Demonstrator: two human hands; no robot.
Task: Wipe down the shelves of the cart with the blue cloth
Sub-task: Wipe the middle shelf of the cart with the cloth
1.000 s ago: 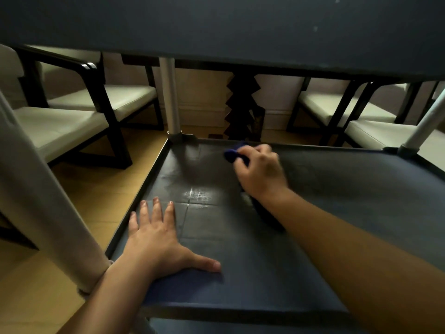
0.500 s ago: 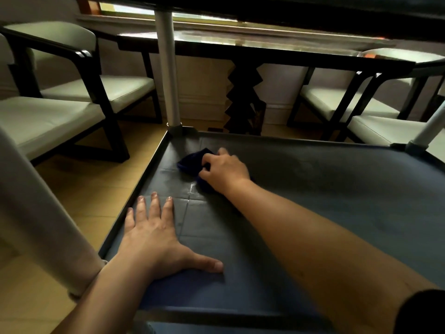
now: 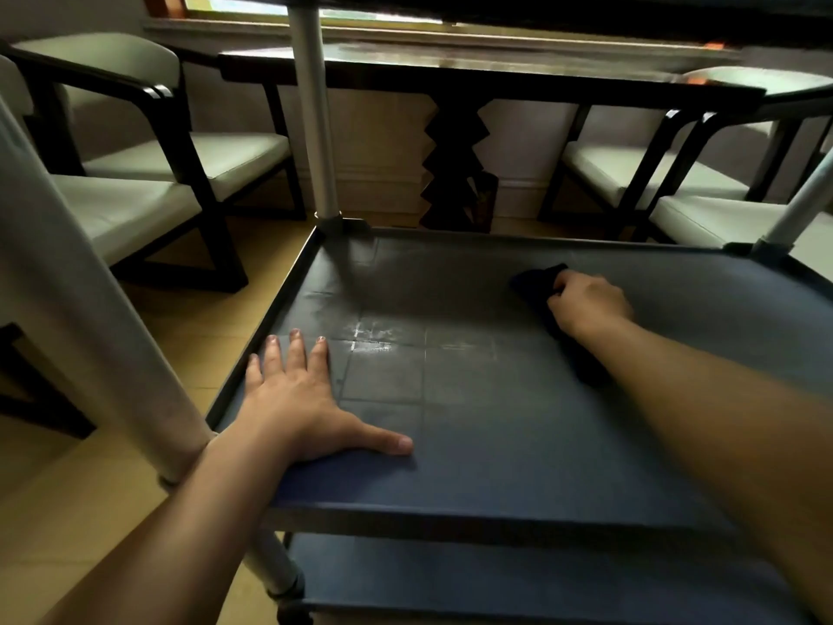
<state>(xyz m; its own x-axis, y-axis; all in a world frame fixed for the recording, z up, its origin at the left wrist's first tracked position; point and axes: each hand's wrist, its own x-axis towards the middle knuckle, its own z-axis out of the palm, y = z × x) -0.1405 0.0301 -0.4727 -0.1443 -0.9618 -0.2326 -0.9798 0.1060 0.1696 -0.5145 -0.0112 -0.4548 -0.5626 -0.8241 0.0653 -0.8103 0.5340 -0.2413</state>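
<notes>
The cart's middle shelf (image 3: 496, 444) is a dark blue tray with a raised rim and grey corner posts. A damp, shiny patch shows on it near its left middle. My right hand (image 3: 588, 304) presses the dark blue cloth (image 3: 536, 279) flat against the shelf near the far right side, fingers closed over it. My left hand (image 3: 297, 399) lies flat on the near left part of the shelf, fingers spread, holding nothing. A lower shelf (image 3: 496, 575) shows beneath the front rim.
The cart's upper shelf hangs overhead at the top edge. Grey posts stand at the near left (image 3: 90, 309), far left (image 3: 315, 119) and far right (image 3: 807, 205). Dark-framed chairs with pale cushions (image 3: 135, 205) flank a dark table (image 3: 450, 74) beyond. Tan floor lies to the left.
My right hand has slid the cloth from the far left of the shelf across to the far right. My left hand has stayed flat in place.
</notes>
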